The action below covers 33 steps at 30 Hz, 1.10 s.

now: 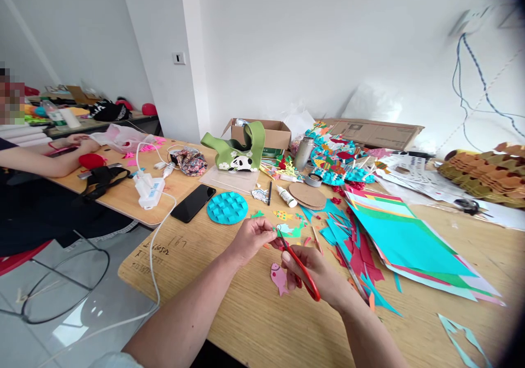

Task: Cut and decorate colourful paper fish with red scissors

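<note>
My right hand (318, 275) grips red-handled scissors (301, 269), blades pointing up-left toward my left hand (252, 237). My left hand pinches a small scrap of coloured paper (274, 228) at the scissor tips. A pink paper fish (279, 278) lies on the wooden table (254, 324) just under my right hand. Small green and yellow paper cut-outs (287, 223) lie beyond my hands. A round teal folded paper disc (227, 208) sits further back to the left.
A stack of coloured paper sheets (410, 242) and scraps spreads to the right. A black phone (192, 203), white power strip (150, 190) with cable, glue bottle (286, 196), green panda bag (240, 152) and cardboard box (273, 133) lie behind. Another person's arm (45, 163) rests at left.
</note>
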Each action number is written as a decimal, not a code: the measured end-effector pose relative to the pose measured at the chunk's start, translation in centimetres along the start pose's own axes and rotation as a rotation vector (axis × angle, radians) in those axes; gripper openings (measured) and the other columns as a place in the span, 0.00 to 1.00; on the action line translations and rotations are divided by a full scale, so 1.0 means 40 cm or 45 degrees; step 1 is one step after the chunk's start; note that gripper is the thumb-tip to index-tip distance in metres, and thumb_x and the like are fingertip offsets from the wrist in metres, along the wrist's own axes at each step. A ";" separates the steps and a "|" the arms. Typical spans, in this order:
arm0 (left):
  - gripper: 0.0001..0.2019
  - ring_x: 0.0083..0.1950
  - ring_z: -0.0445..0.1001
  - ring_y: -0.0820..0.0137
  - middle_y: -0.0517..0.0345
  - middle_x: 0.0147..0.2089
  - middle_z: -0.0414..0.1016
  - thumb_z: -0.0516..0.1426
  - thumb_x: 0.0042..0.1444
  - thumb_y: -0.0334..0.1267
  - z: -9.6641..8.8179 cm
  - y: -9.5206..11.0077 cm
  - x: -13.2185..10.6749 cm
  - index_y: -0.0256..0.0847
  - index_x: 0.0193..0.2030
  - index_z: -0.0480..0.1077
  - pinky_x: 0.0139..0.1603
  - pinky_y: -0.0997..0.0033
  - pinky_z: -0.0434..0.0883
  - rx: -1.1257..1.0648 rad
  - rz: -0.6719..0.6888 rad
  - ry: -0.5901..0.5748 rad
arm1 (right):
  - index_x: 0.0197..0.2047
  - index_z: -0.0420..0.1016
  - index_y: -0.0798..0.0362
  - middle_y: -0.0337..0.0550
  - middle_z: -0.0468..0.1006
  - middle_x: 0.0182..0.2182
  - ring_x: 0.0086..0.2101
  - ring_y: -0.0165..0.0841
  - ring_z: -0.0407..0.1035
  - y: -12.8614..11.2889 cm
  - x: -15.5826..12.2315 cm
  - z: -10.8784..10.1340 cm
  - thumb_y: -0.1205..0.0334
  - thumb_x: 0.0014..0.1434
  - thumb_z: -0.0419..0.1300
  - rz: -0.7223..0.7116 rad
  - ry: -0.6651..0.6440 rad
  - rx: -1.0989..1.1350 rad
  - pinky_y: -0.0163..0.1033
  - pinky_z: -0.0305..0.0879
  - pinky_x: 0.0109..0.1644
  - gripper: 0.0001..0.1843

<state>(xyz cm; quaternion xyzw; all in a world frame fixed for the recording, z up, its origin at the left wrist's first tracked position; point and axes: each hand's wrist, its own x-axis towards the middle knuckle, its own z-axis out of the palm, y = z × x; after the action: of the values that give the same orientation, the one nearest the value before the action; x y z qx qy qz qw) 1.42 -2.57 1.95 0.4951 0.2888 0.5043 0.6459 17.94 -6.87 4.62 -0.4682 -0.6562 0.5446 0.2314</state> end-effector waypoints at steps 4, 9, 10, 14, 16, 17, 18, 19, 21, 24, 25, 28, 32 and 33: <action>0.08 0.28 0.76 0.70 0.57 0.25 0.77 0.62 0.47 0.36 0.003 0.003 -0.001 0.36 0.25 0.67 0.33 0.70 0.72 0.014 -0.020 0.010 | 0.26 0.64 0.53 0.42 0.75 0.18 0.20 0.31 0.68 -0.004 0.000 -0.001 0.35 0.53 0.54 0.001 0.006 -0.014 0.35 0.58 0.25 0.27; 0.08 0.28 0.76 0.69 0.56 0.25 0.77 0.62 0.46 0.36 0.003 0.003 -0.001 0.36 0.25 0.67 0.34 0.70 0.71 0.019 -0.029 0.020 | 0.25 0.64 0.54 0.41 0.74 0.17 0.19 0.30 0.67 -0.004 0.002 -0.001 0.34 0.52 0.54 -0.003 0.015 -0.017 0.34 0.57 0.24 0.28; 0.08 0.28 0.76 0.69 0.56 0.25 0.77 0.62 0.46 0.37 0.003 0.002 -0.001 0.36 0.25 0.67 0.34 0.70 0.71 0.020 -0.029 0.019 | 0.25 0.63 0.53 0.41 0.74 0.17 0.19 0.29 0.67 -0.004 0.002 -0.001 0.34 0.52 0.54 -0.003 0.017 -0.015 0.34 0.57 0.24 0.28; 0.08 0.28 0.76 0.69 0.56 0.24 0.77 0.62 0.46 0.37 0.002 0.002 -0.001 0.36 0.25 0.67 0.34 0.70 0.71 0.021 -0.036 0.027 | 0.25 0.63 0.54 0.40 0.73 0.16 0.18 0.28 0.65 -0.004 0.002 -0.001 0.35 0.53 0.55 -0.005 0.017 -0.007 0.33 0.55 0.24 0.27; 0.08 0.27 0.76 0.69 0.56 0.24 0.77 0.62 0.46 0.37 0.002 0.003 0.000 0.36 0.25 0.67 0.34 0.70 0.71 0.016 -0.038 0.023 | 0.25 0.63 0.54 0.39 0.72 0.16 0.18 0.28 0.65 -0.003 0.001 -0.001 0.36 0.53 0.55 -0.004 0.016 -0.012 0.33 0.55 0.23 0.27; 0.08 0.28 0.76 0.69 0.56 0.24 0.77 0.62 0.46 0.37 0.002 0.003 0.000 0.36 0.25 0.67 0.34 0.70 0.71 0.015 -0.037 0.019 | 0.25 0.62 0.54 0.39 0.72 0.16 0.18 0.28 0.64 -0.003 0.001 -0.001 0.36 0.53 0.55 0.000 0.017 -0.016 0.33 0.54 0.23 0.26; 0.08 0.28 0.76 0.69 0.56 0.24 0.77 0.62 0.46 0.37 0.003 0.003 -0.001 0.36 0.26 0.67 0.34 0.69 0.71 0.016 -0.036 0.017 | 0.25 0.62 0.53 0.39 0.72 0.16 0.18 0.28 0.64 -0.003 0.001 -0.001 0.36 0.53 0.55 0.004 0.019 -0.019 0.33 0.54 0.23 0.26; 0.09 0.28 0.76 0.69 0.56 0.25 0.77 0.62 0.46 0.37 0.003 0.003 -0.001 0.36 0.26 0.67 0.34 0.69 0.71 0.017 -0.037 0.017 | 0.25 0.62 0.53 0.39 0.72 0.16 0.17 0.28 0.64 -0.002 0.001 -0.001 0.36 0.53 0.55 0.008 0.019 -0.021 0.33 0.53 0.23 0.26; 0.09 0.28 0.76 0.69 0.56 0.24 0.76 0.62 0.46 0.37 0.003 0.004 -0.001 0.36 0.26 0.67 0.34 0.69 0.71 0.018 -0.044 0.025 | 0.25 0.62 0.53 0.38 0.72 0.16 0.17 0.28 0.64 -0.002 0.001 -0.002 0.36 0.53 0.55 0.014 0.020 -0.023 0.33 0.53 0.22 0.26; 0.09 0.27 0.76 0.69 0.57 0.24 0.76 0.62 0.45 0.37 0.005 0.005 -0.001 0.36 0.25 0.66 0.33 0.69 0.71 0.012 -0.052 0.034 | 0.25 0.62 0.53 0.38 0.71 0.15 0.17 0.28 0.63 -0.003 0.001 -0.002 0.36 0.52 0.55 0.012 0.017 -0.024 0.33 0.52 0.22 0.26; 0.09 0.27 0.76 0.69 0.57 0.24 0.76 0.62 0.45 0.37 0.005 0.006 -0.001 0.36 0.25 0.66 0.33 0.69 0.71 0.009 -0.053 0.033 | 0.25 0.62 0.53 0.38 0.71 0.15 0.17 0.27 0.63 -0.004 0.000 -0.002 0.36 0.53 0.55 0.014 0.015 -0.022 0.33 0.52 0.22 0.26; 0.09 0.28 0.75 0.69 0.56 0.24 0.76 0.62 0.45 0.37 0.005 0.006 -0.002 0.36 0.25 0.66 0.34 0.69 0.71 0.004 -0.057 0.028 | 0.26 0.63 0.53 0.37 0.71 0.15 0.16 0.27 0.63 -0.008 -0.002 -0.003 0.37 0.52 0.56 0.025 0.016 -0.018 0.32 0.52 0.21 0.25; 0.10 0.28 0.75 0.68 0.56 0.24 0.76 0.62 0.45 0.38 0.004 0.007 -0.002 0.36 0.25 0.67 0.35 0.68 0.71 0.005 -0.063 0.029 | 0.26 0.64 0.53 0.36 0.70 0.15 0.16 0.27 0.62 -0.012 -0.005 -0.003 0.39 0.52 0.57 0.033 0.019 -0.033 0.32 0.51 0.20 0.24; 0.10 0.28 0.75 0.68 0.56 0.24 0.76 0.62 0.45 0.38 0.004 0.007 -0.002 0.36 0.25 0.67 0.35 0.68 0.71 0.002 -0.065 0.030 | 0.26 0.64 0.53 0.36 0.70 0.15 0.16 0.27 0.62 -0.013 -0.006 -0.004 0.39 0.52 0.58 0.034 0.017 -0.036 0.32 0.51 0.20 0.23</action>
<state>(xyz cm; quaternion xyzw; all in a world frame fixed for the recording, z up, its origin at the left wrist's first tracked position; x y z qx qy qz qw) 1.45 -2.70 2.25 0.4822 0.3093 0.4931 0.6547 17.98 -6.97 5.20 -0.4838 -0.6560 0.5352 0.2218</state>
